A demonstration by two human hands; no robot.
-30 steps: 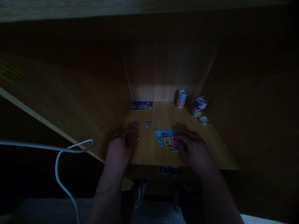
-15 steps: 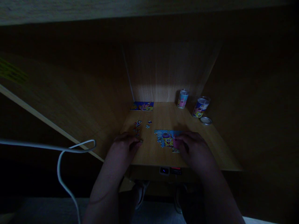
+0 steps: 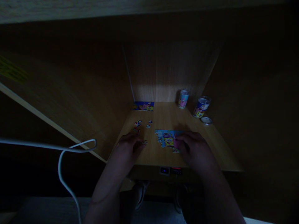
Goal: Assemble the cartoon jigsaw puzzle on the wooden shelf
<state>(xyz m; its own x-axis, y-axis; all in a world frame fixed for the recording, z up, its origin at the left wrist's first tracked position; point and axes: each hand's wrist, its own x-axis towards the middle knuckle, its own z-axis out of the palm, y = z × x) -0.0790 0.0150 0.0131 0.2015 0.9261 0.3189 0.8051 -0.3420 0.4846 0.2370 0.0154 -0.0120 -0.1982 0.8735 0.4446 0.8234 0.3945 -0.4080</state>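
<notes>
A partly built cartoon jigsaw puzzle (image 3: 166, 139) lies on the wooden desk (image 3: 163, 155) near its front edge. My right hand (image 3: 195, 148) rests on the puzzle's right part, fingers curled over a pink area. My left hand (image 3: 128, 146) lies on the desk to the left, fingers bent, with a small loose puzzle piece (image 3: 144, 142) at its fingertips. Several more loose pieces (image 3: 137, 123) lie just beyond the left hand. The scene is very dark.
A printed picture card (image 3: 142, 106) lies at the back left of the desk. Two cartoon-printed tins (image 3: 182, 98) (image 3: 201, 107) stand at the back right, with a round lid (image 3: 206, 120) beside them. Wooden walls enclose the desk. A white cable (image 3: 63, 152) hangs at left.
My left hand has slid right and toward the front edge, dragging a small piece away from the loose pile. The right hand has stayed on the puzzle.
</notes>
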